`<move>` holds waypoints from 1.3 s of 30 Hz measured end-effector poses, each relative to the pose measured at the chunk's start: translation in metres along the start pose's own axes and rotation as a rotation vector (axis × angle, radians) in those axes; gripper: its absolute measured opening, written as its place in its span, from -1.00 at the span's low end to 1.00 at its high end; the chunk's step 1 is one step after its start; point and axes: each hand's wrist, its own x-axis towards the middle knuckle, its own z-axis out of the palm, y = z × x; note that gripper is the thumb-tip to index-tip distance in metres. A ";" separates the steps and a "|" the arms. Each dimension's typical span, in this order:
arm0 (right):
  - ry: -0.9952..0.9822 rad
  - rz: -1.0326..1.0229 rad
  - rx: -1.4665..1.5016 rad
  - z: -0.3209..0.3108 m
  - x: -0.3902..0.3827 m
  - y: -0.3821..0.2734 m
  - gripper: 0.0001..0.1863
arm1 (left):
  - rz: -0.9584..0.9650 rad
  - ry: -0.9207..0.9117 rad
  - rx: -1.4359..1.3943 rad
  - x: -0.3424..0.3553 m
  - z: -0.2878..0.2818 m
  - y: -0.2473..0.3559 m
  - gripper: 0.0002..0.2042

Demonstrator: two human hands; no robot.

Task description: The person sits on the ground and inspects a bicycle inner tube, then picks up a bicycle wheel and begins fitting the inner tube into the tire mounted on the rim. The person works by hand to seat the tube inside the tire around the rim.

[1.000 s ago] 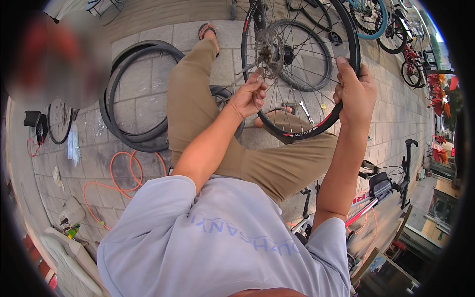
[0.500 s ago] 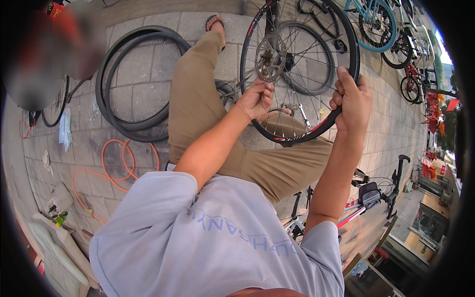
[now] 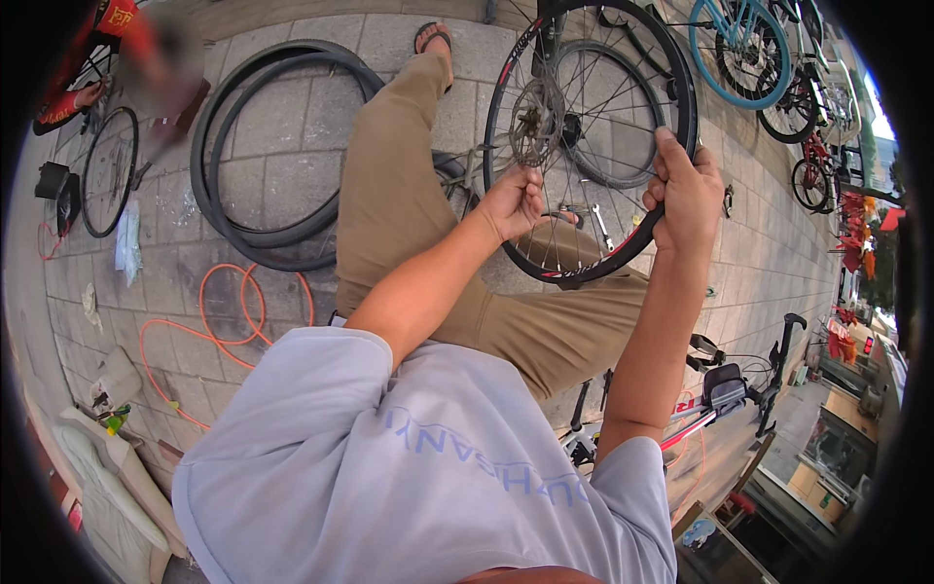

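There is one held wheel (image 3: 535, 127), one wrench (image 3: 602, 226), one blue bicycle (image 3: 744, 39).

From where I stand, the plainest lettering is on the person's pale grey shirt (image 3: 409, 487): a row of blue capital letters (image 3: 506, 474) across the chest, upside down to the wearer's downward gaze and broken by folds. White lettering (image 3: 567, 275) sits on the black-and-red lower rim of the bicycle wheel (image 3: 534, 125), tilted and small; more marks run up its left side, too small to read. Large red letters (image 3: 689, 405) show on a pale tube of the bicycle frame (image 3: 693, 426) at the right, partly cut off. Over at the upper left, a co-worker's red sleeve (image 3: 131, 31) bears yellow marks (image 3: 121, 17), not clear enough to make out.
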 end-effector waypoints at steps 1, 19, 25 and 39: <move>0.015 -0.008 -0.016 0.000 0.001 0.002 -0.76 | -0.010 0.028 -0.017 0.000 0.001 -0.002 -0.89; 0.103 -0.154 -0.279 0.014 -0.057 0.093 -0.74 | 0.289 0.426 0.546 -0.009 0.137 0.072 -0.86; 0.087 -0.207 -0.123 -0.004 -0.081 0.087 -0.73 | 0.355 0.577 0.780 0.025 0.118 0.191 -0.87; 0.214 -0.492 -0.079 -0.048 -0.085 -0.010 -0.81 | -0.376 0.791 1.213 -0.023 0.067 0.072 -0.78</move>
